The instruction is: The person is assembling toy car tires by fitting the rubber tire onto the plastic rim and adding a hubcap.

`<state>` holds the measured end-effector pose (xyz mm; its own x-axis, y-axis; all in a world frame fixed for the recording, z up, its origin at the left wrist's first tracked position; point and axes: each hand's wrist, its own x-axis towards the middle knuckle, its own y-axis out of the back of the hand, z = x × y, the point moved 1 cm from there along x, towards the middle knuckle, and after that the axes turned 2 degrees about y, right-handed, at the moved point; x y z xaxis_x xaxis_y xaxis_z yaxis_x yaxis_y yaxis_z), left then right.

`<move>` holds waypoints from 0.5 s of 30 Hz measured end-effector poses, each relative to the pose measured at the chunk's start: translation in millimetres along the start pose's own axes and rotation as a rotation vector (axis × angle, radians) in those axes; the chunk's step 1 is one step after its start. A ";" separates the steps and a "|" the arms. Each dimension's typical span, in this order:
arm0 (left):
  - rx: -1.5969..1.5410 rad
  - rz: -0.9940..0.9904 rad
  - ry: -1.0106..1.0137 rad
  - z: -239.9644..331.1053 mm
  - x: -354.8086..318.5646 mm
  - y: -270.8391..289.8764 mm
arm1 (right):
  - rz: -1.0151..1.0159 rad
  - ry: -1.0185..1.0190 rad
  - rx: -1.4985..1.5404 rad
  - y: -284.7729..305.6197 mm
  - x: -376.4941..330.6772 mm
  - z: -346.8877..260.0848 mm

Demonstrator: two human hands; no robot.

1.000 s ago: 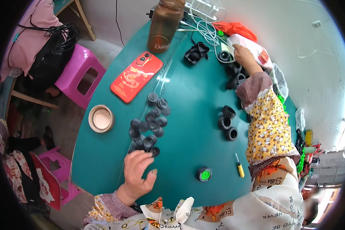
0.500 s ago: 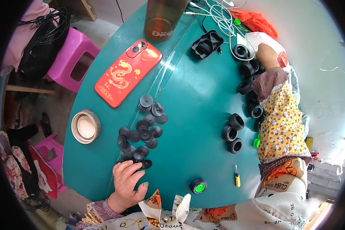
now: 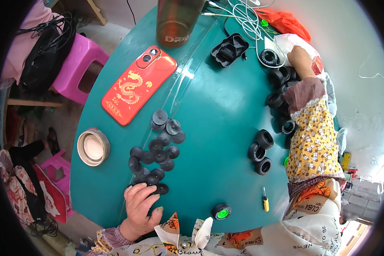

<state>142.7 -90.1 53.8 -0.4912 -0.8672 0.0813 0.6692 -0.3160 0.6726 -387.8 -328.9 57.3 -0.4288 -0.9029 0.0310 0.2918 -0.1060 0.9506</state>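
Has the right hand (image 3: 301, 60) at a white plastic bag (image 3: 286, 41) of hidden contents — cannot tell whether gripping. Rests the left hand (image 3: 141, 211), loosely spread and unclenched, by matte black discs (image 3: 159, 156) on the green table (image 3: 211, 149): round, centre-hubbed, facing mostly upward — strewn lengthwise away toward a red smartphone (image 3: 136, 89).

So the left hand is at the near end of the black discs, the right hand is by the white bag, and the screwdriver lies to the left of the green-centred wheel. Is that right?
Not quite: in the head view the screwdriver lies to the right of the green-centred wheel, not to its left. The rest stands.
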 end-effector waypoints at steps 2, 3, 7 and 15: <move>0.002 0.000 0.007 -1.7 -0.1 -0.1 | -0.004 0.002 -0.014 -1.9 -0.3 0.8; -0.001 0.004 0.012 -1.2 -0.2 0.5 | -0.008 0.005 -0.021 -2.4 -0.9 1.2; -0.011 0.003 0.019 0.5 1.8 2.3 | -0.023 0.019 -0.048 -5.7 -1.7 -0.3; 0.013 0.002 0.002 -0.5 5.4 -1.5 | 0.043 -0.012 0.051 5.7 -9.8 -11.4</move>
<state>139.4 -94.5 52.8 -0.4890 -0.8685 0.0811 0.6625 -0.3093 0.6822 -372.2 -325.4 58.9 -0.4268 -0.9012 0.0754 0.2661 -0.0455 0.9629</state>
